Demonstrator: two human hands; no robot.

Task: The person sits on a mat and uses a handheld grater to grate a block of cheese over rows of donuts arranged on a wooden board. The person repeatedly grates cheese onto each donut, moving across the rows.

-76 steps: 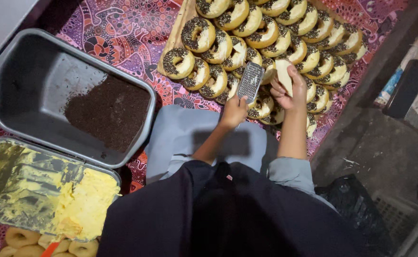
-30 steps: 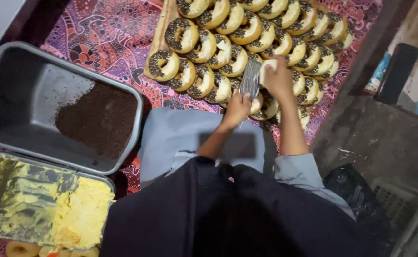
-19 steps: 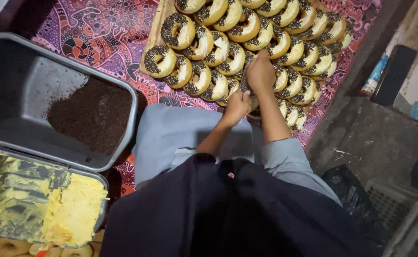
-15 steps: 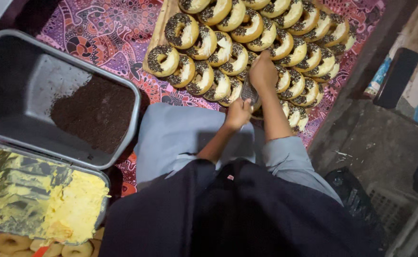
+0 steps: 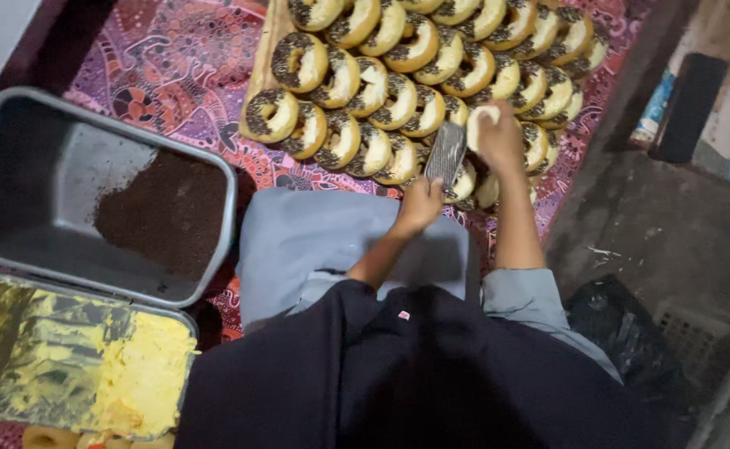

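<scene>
Two hands in view. Left hand (image 5: 419, 204) gripped one small metal grater (image 5: 446, 155), held tilted over doughnuts (image 5: 398, 91). Right hand (image 5: 500, 137) closed on one pale block (image 5: 480, 125), pressed against grater. Doughnuts too many to count exactly, packed in overlapping rows on wooden board (image 5: 263, 58). Two trays: grey tray (image 5: 16, 166) held dark sprinkles (image 5: 165, 212); second tray (image 5: 16, 357) held yellow spread (image 5: 140, 374).

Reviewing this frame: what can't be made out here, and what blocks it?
- Head view: the doughnuts under the grater and right hand are hidden by them.
- The grater's handle is covered by the left hand.
- The pale block in the right hand is mostly covered by fingers; its kind is unclear.
- The top doughnut rows are cut by the upper edge.
- The butter tray is cut by the lower left edge.
</scene>
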